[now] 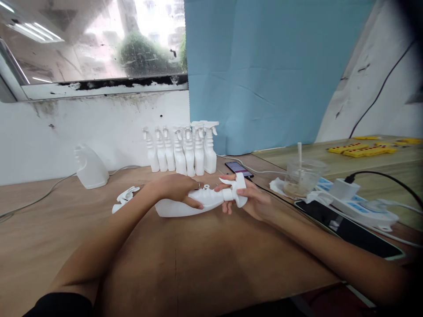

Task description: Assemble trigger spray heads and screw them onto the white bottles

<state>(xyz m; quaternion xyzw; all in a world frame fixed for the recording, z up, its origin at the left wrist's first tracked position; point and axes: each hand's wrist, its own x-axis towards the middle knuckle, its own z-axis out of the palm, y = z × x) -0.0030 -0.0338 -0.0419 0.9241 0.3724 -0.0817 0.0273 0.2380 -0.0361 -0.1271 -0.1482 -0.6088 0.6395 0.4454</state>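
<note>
A white spray bottle (185, 208) lies tilted on its side above the table, its neck pointing right. My left hand (180, 187) wraps round the bottle's body from above, thumb along the near side. On the neck sits a white trigger sprayer head (240, 190), which my right hand (253, 197) grips with its fingers round the head and collar. Whether the collar is screwed tight cannot be seen. Left of my left forearm, a loose white trigger sprayer head (127, 193) lies on the table, partly hidden by the arm.
Several white spray bottles with heads (180, 152) stand against the wall. A headless white bottle (90, 167) stands at the left. To the right are a phone (238, 169), a plastic cup with straw (299, 174), a power strip (363, 207), a dark tablet-like device (350, 231) and cables.
</note>
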